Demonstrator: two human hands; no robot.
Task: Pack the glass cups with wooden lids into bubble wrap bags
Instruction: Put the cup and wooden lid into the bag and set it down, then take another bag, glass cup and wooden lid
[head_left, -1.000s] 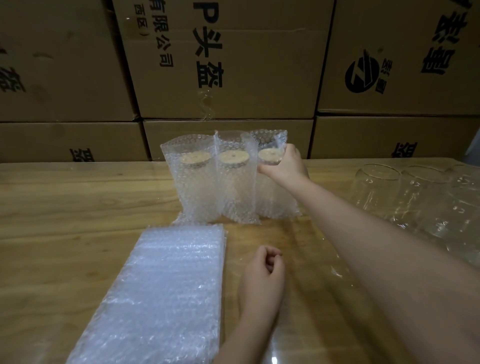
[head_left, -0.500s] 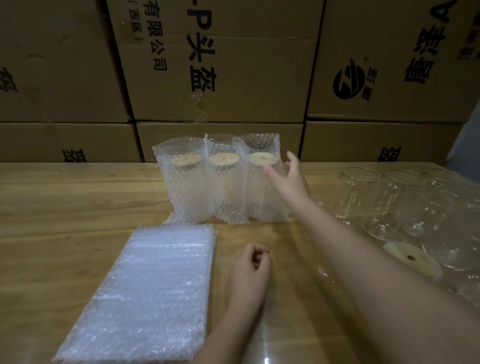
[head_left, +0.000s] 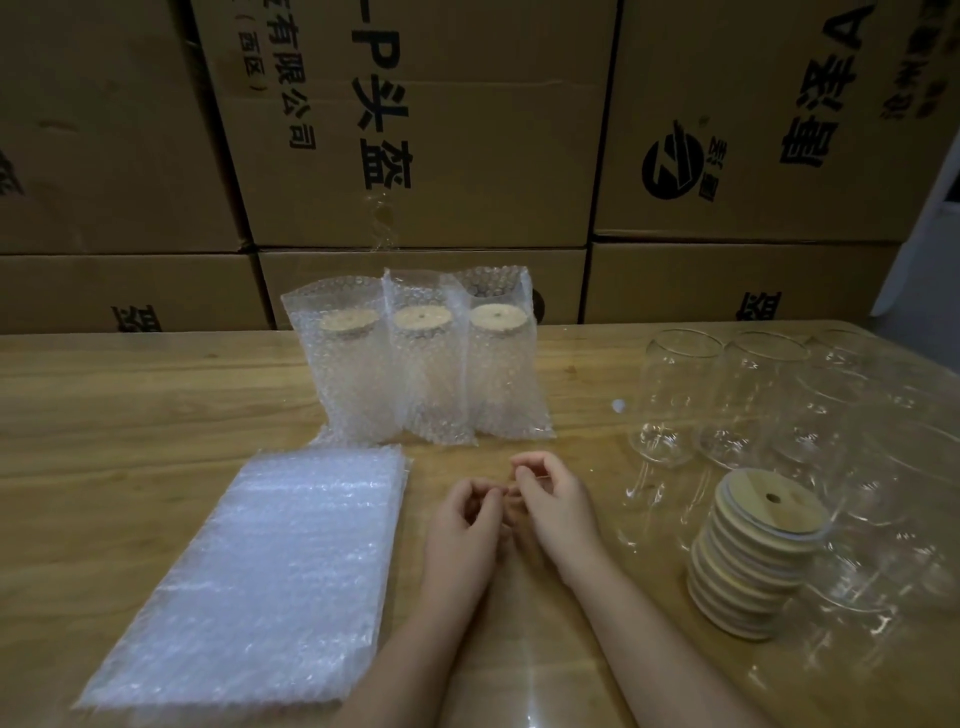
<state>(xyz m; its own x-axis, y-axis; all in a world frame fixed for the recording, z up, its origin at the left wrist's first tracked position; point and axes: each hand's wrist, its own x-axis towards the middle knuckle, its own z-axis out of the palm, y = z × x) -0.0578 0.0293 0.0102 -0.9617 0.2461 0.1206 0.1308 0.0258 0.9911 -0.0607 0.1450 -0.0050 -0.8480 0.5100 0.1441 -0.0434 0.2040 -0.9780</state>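
Head view, between packing cycles. The right hand (head_left: 558, 506) has withdrawn from the third wrapped cup (head_left: 501, 364) and now lies beside the left hand (head_left: 460, 527) at the near middle of the tabletop (head_left: 130, 405). The fingers (head_left: 524, 467) of both hands are loosely curled, their tips close together, and appear to hold nothing. Taking the hands as centre:

- **12 o'clock:** three wrapped cups stand upright in a touching row, each with a wooden lid visible inside its bubble wrap bag. The released cup is the right-hand one.
- **9 o'clock:** a flat stack of bags (head_left: 270, 571).
- **1 to 2 o'clock:** bare glass cups (head_left: 675, 395), without lids.
- **3 o'clock:** a stack of wooden lids (head_left: 753, 551).

Cardboard boxes (head_left: 467, 130) form the backdrop. The release suggests the third unit is complete. A fourth cycle probably follows, in which a bare cup receives a lid and goes into a fresh bag. Several cups remain, so the task is judged to be at an early stage.
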